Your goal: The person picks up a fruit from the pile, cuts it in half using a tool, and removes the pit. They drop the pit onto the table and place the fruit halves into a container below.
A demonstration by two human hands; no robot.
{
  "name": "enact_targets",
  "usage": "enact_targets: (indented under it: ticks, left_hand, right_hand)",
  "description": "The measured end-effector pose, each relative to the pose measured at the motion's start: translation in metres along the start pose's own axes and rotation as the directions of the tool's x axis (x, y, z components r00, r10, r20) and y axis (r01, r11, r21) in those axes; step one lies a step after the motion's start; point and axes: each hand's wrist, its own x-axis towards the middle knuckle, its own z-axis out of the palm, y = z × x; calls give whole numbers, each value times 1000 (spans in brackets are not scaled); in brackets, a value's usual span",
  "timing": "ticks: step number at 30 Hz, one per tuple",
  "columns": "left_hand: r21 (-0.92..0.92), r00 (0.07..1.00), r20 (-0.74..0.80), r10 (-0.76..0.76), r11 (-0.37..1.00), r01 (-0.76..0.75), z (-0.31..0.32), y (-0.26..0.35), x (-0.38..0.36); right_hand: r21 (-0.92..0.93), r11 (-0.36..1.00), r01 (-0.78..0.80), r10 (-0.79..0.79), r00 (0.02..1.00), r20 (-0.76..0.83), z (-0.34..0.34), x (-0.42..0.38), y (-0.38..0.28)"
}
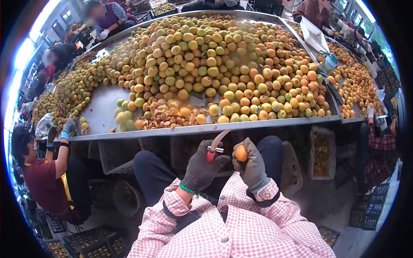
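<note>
My left hand (202, 167), in a dark knit glove with a green band at the wrist, is closed round the red handle of a small curved knife (221, 139). Its blade points up and to the right. In the grey-gloved fingers of my right hand (252, 167) is an orange apricot (241, 153), held close to the knife but apart from it. Both hands are above my lap, just short of the metal table's front edge (206, 130). Beyond them lies a large heap of yellow-green and orange apricots (193, 56).
Split apricot pieces (165, 115) lie near the table's front. Crates (322, 152) and a bucket (126, 198) stand below. A co-worker in a maroon top (45, 182) sits at left; another in plaid (380, 146) at right. A capped jar (329, 63) stands at the right divider.
</note>
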Motion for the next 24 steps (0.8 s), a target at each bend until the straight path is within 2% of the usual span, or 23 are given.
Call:
enact_targets:
  ticks: [2,3,4,6,7,8,10,11,12,13,14,16,17,18,19,21,22,24]
  left_hand:
    - [-44,998,43,-34,998,36,1,5,0]
    - [-84,994,86,-67,994,74,2,5,-1]
    - [-84,994,85,-70,993,77,2,2,-1]
    - [49,992,98,73,996,-78,5,-5,0]
    - [49,993,98,69,996,-74,4,-6,0]
    - [65,990,134,36,997,-45,2,-6,0]
    - [83,985,170,0,996,-14,1,-5,0]
    - [98,985,161,69,991,-86,1,-5,0]
    - [114,978,154,139,981,-157,1,-3,0]
    - [114,978,154,138,981,-156,0,-2,0]
    - [103,970,150,192,973,-209,0,0,0]
    - [90,958,148,247,961,-262,0,6,-1]
    - [91,956,158,248,960,-264,-2,10,-2]
    - [94,954,167,249,959,-266,-3,12,-3]
    - [94,955,166,246,960,-264,-1,12,-4]
    - [-199,971,129,199,965,-171,6,13,-7]
    - [-198,972,129,196,966,-168,9,13,-10]
    - [-464,993,103,-53,880,95,14,16,-15]
  right_hand:
    - [-367,917,155,-159,987,18,3,-2,4]
    - [-448,881,153,-163,986,16,5,-2,6]
    - [-448,882,150,-160,987,16,7,-3,8]
    - [-105,993,55,-50,998,47,10,-5,11]
    - [-76,996,42,-37,997,67,8,-5,16]
    - [-76,996,39,-34,997,67,13,-9,14]
    - [-352,922,164,-157,986,47,29,-20,6]
    - [-352,922,163,-156,987,48,27,-18,10]
    - [-717,517,468,-468,856,220,22,-15,15]
    - [-819,-91,566,-590,632,502,20,-14,19]
    - [-820,-89,565,-588,635,501,24,-16,18]
    - [-750,400,526,-571,784,246,40,-21,16]
    - [-602,614,511,-559,819,126,41,-20,20]
    - [-602,614,511,-559,820,126,43,-21,19]
    - [-504,696,512,-557,828,72,46,-24,17]
    - [-289,780,555,-578,816,6,52,-22,20]
    - [-288,782,552,-575,818,6,53,-21,19]
    - [-495,495,714,-758,634,157,53,-19,14]
